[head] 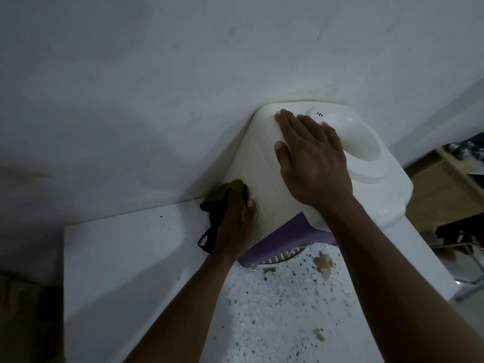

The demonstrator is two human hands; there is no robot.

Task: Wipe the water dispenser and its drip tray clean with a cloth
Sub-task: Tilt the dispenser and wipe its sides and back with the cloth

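Cloth [224,190] pressed to the side of the water dispenser [379,197], one hand flat on its top.

The white water dispenser stood on a purple stool [284,238] against the wall [157,74], above a speckled floor [275,315]. The left hand [234,222] gripped the bunched olive and dark cloth, fingers curled round it, holding it against the dispenser's left side panel, low down. The right hand [314,163] lay palm down on the top, fingers straight, holding nothing, just beside the round bottle well [364,146].

A purple stool [282,237] on speckled floor [275,310] carries the white water dispenser [379,191].
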